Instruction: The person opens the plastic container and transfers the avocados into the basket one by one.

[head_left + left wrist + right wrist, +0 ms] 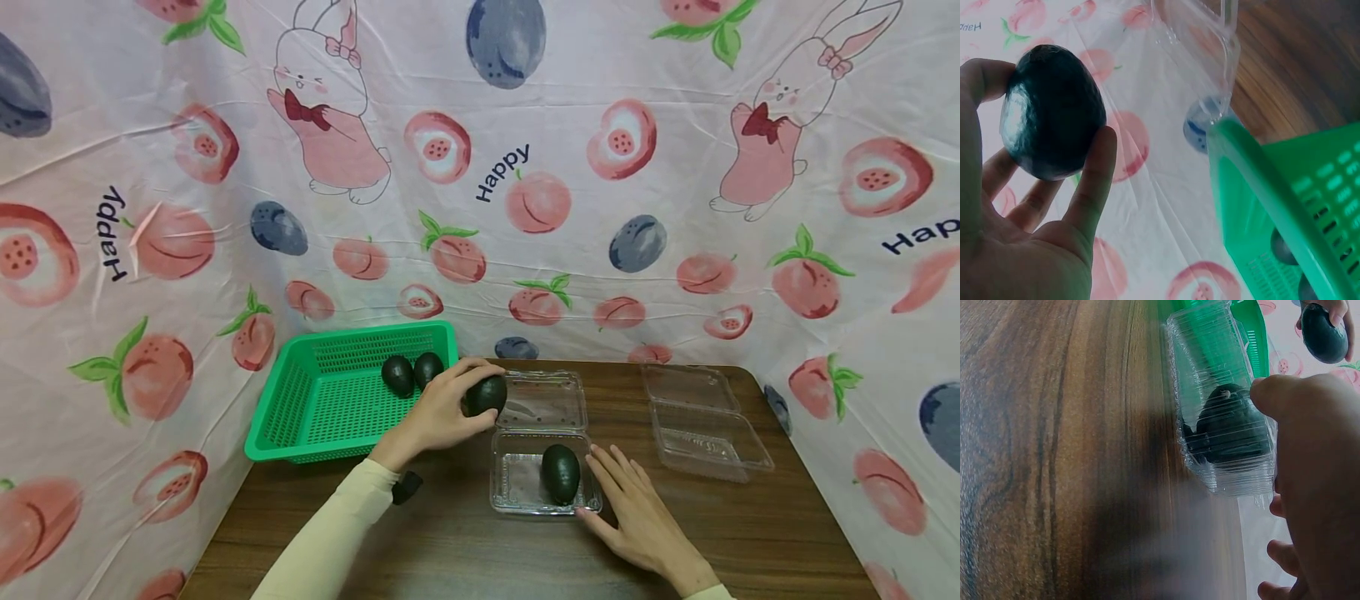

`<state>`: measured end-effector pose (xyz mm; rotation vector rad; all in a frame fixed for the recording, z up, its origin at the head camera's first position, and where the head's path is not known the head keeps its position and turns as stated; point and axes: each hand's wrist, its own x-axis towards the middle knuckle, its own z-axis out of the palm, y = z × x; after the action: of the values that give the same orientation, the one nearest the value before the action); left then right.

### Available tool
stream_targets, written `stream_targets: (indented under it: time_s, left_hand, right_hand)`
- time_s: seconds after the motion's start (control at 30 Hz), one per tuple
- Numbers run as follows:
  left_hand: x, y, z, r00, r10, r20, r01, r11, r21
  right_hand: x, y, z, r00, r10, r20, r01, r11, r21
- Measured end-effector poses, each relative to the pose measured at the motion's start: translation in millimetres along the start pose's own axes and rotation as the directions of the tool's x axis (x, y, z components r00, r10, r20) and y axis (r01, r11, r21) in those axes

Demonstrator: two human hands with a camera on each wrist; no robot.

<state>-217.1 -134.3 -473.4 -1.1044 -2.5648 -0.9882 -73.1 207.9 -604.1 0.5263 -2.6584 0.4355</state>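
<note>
A dark avocado [1054,112] is gripped by my left hand [448,408], thumb and fingers spread round its sides. It is held up between the green basket and the near clear plastic clamshell box [517,492]. Inside that box's near half lies a second avocado [560,473], toward the right side. My right hand [637,508] rests at the box's right edge with fingers extended, the thumb at the front right corner. In the right wrist view that avocado [1235,425] shows through the ribbed clear wall, close to my thumb.
A green slotted basket [345,408] stands at the left with two avocados [398,376] near its right end. The near box's lid [543,400] lies folded back. Another clear clamshell box [697,425] sits unfolded at the right. Patterned cloth [570,208] hangs behind the wooden table [450,550].
</note>
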Motion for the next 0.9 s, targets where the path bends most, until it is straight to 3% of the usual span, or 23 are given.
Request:
stream_targets:
  time_s: [0.47, 0.9]
  left_hand:
    - [-4.5, -16.0, -23.7, 0.998, -0.064, 0.010, 0.063, 0.998, 0.019]
    - [-11.1, -36.2, -45.4, 0.994, -0.110, -0.016, 0.110, 0.994, 0.012]
  right_hand:
    - [1.6, 0, -1, 1.000, 0.014, 0.014, -0.014, 1.000, -0.003]
    - [0.5, 2, 2, 1.000, -0.020, -0.014, 0.021, 1.000, 0.001]
